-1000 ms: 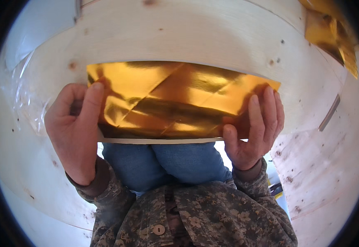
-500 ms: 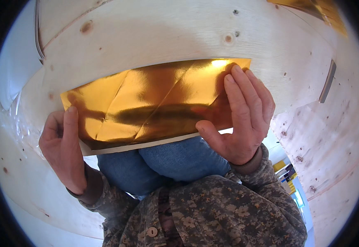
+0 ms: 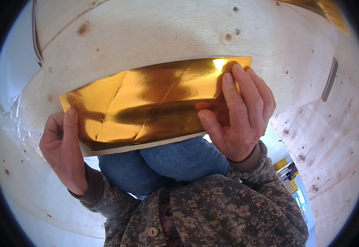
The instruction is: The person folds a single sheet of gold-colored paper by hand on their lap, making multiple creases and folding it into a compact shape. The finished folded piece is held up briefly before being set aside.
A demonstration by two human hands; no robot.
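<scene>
A shiny gold foil sheet [image 3: 146,105] with several crease lines and a white underside edge lies folded over the near edge of a pale plywood tabletop [image 3: 155,33]. My left hand [image 3: 64,150] pinches its lower left corner, index finger pressed flat on the foil. My right hand [image 3: 239,113] holds the right end, fingers spread over the top face and thumb on the gold surface. The sheet tilts, its right end higher than its left.
My knees in blue jeans [image 3: 167,162] and a camouflage jacket [image 3: 212,210] fill the lower middle. More gold foil [image 3: 327,12] lies at the top right. A clear plastic film [image 3: 10,82] covers the left side. A thin dark strip [image 3: 329,80] rests at right.
The sheet has tilted, right end up and left end down. My right hand moved up onto the top face; my left hand slid down to the lower left corner.
</scene>
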